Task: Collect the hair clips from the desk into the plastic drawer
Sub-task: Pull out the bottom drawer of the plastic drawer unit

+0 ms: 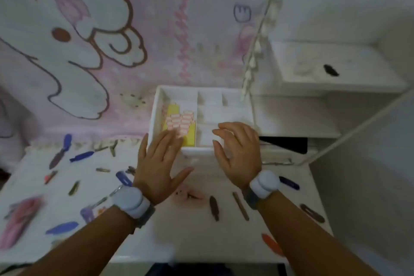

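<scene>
Both hands (156,163) (237,152) open, empty, probably touching drawer (156,105) front; next, pinch clip (81,156) at 9 o'clock.

A pink rabbit-print cloth (89,40) hangs behind the white desk (183,231), white shelves (336,78) stepping up at right, soft light.

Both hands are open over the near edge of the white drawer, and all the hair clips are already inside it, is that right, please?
Not quite. In the head view both hands, left and right, are open over the drawer, but the hair clips lie scattered on the desk.
</scene>
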Demonstrator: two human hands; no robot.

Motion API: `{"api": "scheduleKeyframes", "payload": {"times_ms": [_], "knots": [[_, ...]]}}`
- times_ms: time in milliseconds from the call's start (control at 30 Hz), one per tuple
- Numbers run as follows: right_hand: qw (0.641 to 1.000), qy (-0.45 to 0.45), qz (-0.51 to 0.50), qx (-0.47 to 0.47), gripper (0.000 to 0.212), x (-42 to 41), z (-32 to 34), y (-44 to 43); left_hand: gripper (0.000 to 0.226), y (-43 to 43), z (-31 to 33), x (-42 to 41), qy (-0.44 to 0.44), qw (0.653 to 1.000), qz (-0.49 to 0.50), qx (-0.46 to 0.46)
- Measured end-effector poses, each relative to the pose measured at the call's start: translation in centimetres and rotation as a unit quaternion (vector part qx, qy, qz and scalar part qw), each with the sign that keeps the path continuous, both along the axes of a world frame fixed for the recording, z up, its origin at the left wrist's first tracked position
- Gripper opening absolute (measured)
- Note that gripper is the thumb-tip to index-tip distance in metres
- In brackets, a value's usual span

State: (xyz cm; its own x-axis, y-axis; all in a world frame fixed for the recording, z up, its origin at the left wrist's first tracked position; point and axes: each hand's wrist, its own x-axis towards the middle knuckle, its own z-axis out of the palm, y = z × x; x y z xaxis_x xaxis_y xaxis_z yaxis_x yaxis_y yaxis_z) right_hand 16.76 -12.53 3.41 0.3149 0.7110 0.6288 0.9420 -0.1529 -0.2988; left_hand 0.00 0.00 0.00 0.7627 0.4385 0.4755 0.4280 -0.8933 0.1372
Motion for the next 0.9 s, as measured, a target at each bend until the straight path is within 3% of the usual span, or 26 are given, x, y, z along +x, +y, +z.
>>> {"api": "scheduleKeyframes", "payload": {"times_ms": [100,200,300,467,700,900], "knots": [[0.992,-0.102,-0.073,-0.015,0.026,-0.4,-4.3,0.3,0.058,0.6,-2.6,0.9,-0.057,0.997,0.015,0.042],[0.978,-0.173,-0.111,0.037,0.029,-0.4,-7.0,0.9,0.048,1.5,-4.9,2.3,-0.151,0.982,0.021,0.113],[0.967,-0.198,-0.125,0.101,0.028,0.8,-7.0,2.1,0.049,2.6,-5.4,3.9,-0.228,0.955,0.030,0.186],[0.943,-0.238,-0.138,0.187,0.028,1.0,-9.7,3.3,0.050,3.3,-7.5,4.9,-0.296,0.928,0.023,0.224],[0.939,-0.225,-0.128,0.228,0.028,0.7,-9.8,3.6,0.051,2.7,-7.3,4.5,-0.307,0.928,0.023,0.211],[0.964,-0.168,-0.135,0.156,0.033,-0.8,-8.7,1.9,0.046,1.8,-5.7,2.6,-0.229,0.963,0.018,0.140]]}}
